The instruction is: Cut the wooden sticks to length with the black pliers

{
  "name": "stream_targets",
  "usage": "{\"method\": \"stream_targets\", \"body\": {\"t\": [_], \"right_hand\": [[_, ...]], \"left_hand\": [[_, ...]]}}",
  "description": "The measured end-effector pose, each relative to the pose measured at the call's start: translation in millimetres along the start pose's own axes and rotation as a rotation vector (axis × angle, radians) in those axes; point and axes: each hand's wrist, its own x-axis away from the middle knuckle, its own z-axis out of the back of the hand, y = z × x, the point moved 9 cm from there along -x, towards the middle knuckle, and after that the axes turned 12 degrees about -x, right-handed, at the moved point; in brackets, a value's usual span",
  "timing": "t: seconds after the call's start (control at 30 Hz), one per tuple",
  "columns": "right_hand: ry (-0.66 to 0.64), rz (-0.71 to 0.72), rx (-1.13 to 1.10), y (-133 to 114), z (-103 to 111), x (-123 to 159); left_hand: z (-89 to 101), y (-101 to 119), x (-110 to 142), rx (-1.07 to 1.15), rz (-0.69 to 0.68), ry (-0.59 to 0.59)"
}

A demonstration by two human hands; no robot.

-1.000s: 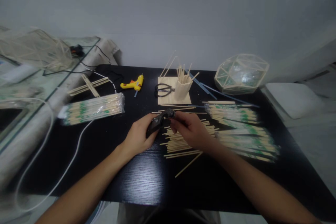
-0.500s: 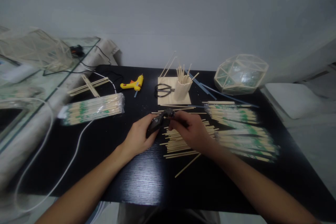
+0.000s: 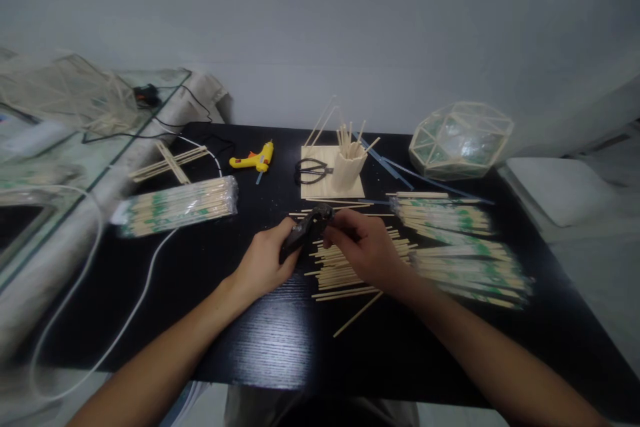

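My left hand (image 3: 267,257) is wrapped around the dark handle of a black hand tool (image 3: 306,230) with a curved head, perhaps a cutter. Close against that head, my right hand (image 3: 367,243) has its fingers curled in a pinch; what lies between them is hidden. Below and beside my right hand spreads a pile of loose thin wooden sticks (image 3: 337,277). One single stick (image 3: 357,315) lies slanted in front of the pile. A few more sticks (image 3: 340,204) rest just beyond the tool.
Behind my hands, a wooden base (image 3: 313,188) carries a stick-built cup (image 3: 346,173) and black-handled scissors (image 3: 313,171). A yellow glue gun (image 3: 255,159), bagged sticks (image 3: 180,205), more stick packs (image 3: 470,270) and a faceted stick frame (image 3: 460,140) surround them. A white cable (image 3: 150,273) loops left.
Both hands stay nearly in place around the black tool. Its head looks slightly turned and a little higher, with a gap between its end and my right fingers more visible.
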Motion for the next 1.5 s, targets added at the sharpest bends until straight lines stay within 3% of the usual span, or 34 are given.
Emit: {"method": "stream_targets", "body": {"t": [0.27, 0.57, 1.1, 1.5], "right_hand": [[-0.037, 0.027, -0.011, -7, -1, -1], [-0.128, -0.031, -0.046, -3, -3, -2], [-0.285, -0.203, -0.277, 13, -13, 0], [-0.318, -0.261, -0.432, 21, -20, 4]], "left_hand": [[2.6, 3, -1, -0.025, -0.058, 0.066], [2.5, 5, -1, -0.004, -0.103, 0.059], [8.1, 12, -1, 0.017, -0.166, 0.057], [5.8, 11, -2, 0.054, -0.170, 0.041]]}}
